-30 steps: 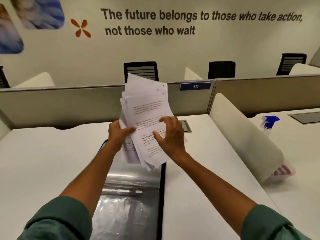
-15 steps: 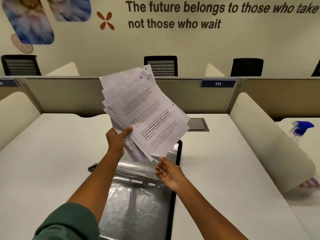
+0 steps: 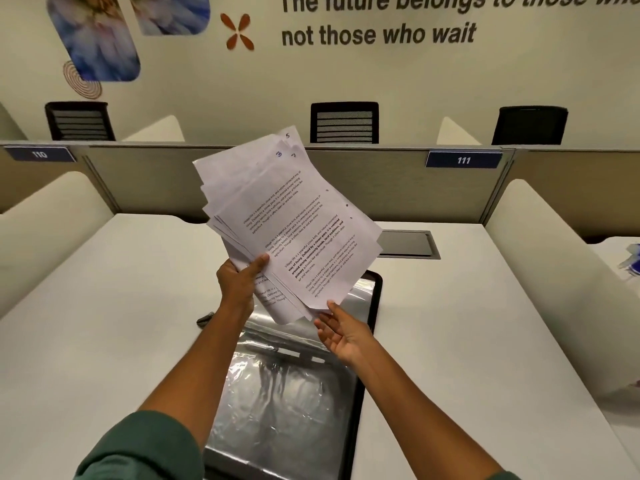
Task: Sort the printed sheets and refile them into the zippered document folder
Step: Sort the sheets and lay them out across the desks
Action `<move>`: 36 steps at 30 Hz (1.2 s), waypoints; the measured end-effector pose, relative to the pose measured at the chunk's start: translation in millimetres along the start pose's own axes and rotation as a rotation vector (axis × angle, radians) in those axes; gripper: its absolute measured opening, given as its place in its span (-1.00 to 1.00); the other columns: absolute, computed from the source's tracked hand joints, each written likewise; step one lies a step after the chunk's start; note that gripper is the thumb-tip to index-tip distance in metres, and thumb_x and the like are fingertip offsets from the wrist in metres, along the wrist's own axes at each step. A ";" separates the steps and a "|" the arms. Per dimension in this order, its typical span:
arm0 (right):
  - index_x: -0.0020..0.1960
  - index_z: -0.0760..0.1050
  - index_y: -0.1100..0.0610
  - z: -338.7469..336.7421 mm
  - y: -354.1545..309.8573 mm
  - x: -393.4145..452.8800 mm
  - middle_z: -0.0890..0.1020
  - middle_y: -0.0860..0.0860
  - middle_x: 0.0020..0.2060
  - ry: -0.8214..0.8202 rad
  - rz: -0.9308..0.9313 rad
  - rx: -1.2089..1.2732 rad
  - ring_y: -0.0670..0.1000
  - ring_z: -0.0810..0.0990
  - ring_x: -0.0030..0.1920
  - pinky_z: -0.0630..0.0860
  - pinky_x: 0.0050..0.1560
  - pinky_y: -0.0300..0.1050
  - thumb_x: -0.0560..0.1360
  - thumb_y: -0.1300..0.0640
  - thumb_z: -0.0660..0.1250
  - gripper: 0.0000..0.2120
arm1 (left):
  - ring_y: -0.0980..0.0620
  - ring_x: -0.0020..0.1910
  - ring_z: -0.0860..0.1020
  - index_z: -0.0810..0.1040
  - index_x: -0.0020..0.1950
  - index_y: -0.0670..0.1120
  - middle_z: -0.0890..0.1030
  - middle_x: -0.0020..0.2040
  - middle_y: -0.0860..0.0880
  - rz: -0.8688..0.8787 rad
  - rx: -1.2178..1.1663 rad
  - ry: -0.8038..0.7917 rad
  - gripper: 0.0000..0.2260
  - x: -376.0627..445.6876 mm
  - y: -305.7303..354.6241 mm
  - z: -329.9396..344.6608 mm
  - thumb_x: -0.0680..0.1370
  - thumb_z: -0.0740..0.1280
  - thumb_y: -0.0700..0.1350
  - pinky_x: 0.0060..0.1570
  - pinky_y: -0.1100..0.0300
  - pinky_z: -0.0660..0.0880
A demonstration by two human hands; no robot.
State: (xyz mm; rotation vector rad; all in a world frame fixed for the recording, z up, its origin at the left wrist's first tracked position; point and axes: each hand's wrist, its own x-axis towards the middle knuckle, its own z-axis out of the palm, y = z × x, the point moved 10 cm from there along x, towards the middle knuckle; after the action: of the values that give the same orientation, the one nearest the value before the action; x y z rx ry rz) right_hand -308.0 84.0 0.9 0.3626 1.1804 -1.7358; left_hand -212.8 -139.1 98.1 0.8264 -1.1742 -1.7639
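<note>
The left hand [image 3: 239, 278] grips the messy fan of printed sheets [image 3: 287, 220] by its bottom corner, up over the open folder [image 3: 287, 403]. A second ago the right hand [image 3: 341, 334] held them too. Now it has let go and waits open, just under the lowest edge. Sorting can start.

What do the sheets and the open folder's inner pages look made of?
Sheets: thin matte white paper, by the look; printed text, and they fan and curl in the left hand. Folder pages: seemingly clear glossy plastic sleeves, wrinkled with glare streaks; the black edging's material is unclear.
</note>
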 end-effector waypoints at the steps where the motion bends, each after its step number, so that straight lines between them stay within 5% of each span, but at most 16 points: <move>1: 0.13 0.55 0.36 1.5 -0.6 0.9 0.71 0.24 -0.14 -0.003 -0.001 0.001 0.12 0.72 -0.26 0.63 -0.37 -0.08 0.40 0.24 0.53 -0.63 | -0.09 0.00 0.68 0.53 0.11 -0.16 0.67 0.05 -0.08 -0.001 0.000 0.007 -0.68 0.2 -0.5 -2.3 0.41 0.52 -0.27 -0.10 0.02 0.66; 5: 0.20 0.51 0.36 4.8 1.2 4.2 0.70 0.23 -0.16 -0.036 -0.018 -0.015 0.10 0.71 -0.28 0.63 -0.37 -0.10 0.41 0.40 0.47 -0.62 | -0.09 -0.02 0.69 0.53 0.10 -0.14 0.67 0.05 -0.10 0.000 0.002 0.019 -0.69 0.7 0.8 -8.7 0.41 0.51 -0.27 -0.09 -0.02 0.66; 15: 0.08 0.62 0.21 9.6 1.6 2.7 0.71 0.08 -0.16 -0.134 -0.088 -0.005 0.01 0.63 -0.15 0.54 -0.24 -0.16 0.40 0.28 0.50 -0.74 | -0.11 0.02 0.67 0.54 0.17 -0.18 0.66 0.10 -0.13 -0.023 -0.006 0.100 -0.63 -1.4 -2.2 -21.7 0.41 0.51 -0.33 0.00 -0.05 0.64; 20: 0.18 0.58 0.23 15.0 2.8 2.4 0.70 0.10 -0.12 -0.212 -0.073 0.074 0.03 0.65 -0.13 0.60 -0.19 -0.09 0.32 0.28 0.54 -0.56 | -0.04 -0.07 0.68 0.53 0.17 -0.18 0.67 0.05 -0.08 -0.042 -0.003 0.132 -0.63 -3.4 -3.6 -25.8 0.41 0.51 -0.33 -0.17 0.07 0.66; 29: -0.08 0.53 0.11 24.1 5.2 2.3 0.64 0.05 -0.25 -0.212 -0.138 0.011 -0.02 0.51 -0.25 0.50 -0.21 -0.13 0.20 0.22 0.60 -0.63 | -0.07 -0.07 0.68 0.52 0.17 -0.14 0.67 0.02 -0.04 -0.088 0.013 0.160 -0.61 2.8 -10.3 -45.4 0.40 0.53 -0.30 -0.13 0.01 0.66; 36: 0.12 0.52 0.14 34.1 20.9 7.9 0.63 0.05 -0.20 -0.130 -0.186 0.005 -0.05 0.49 -0.31 0.50 -0.28 -0.15 0.18 0.21 0.62 -0.45 | -0.17 0.00 0.67 0.53 0.18 -0.18 0.66 0.11 -0.13 -0.163 0.025 0.148 -0.59 21.3 -19.9 -70.8 0.39 0.55 -0.29 0.00 -0.14 0.63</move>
State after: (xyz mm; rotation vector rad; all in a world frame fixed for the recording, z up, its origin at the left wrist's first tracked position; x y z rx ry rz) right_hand -285.6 50.0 0.7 0.1433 1.1444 -1.8929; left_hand -166.8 -181.2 53.6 1.0747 -1.0587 -1.7873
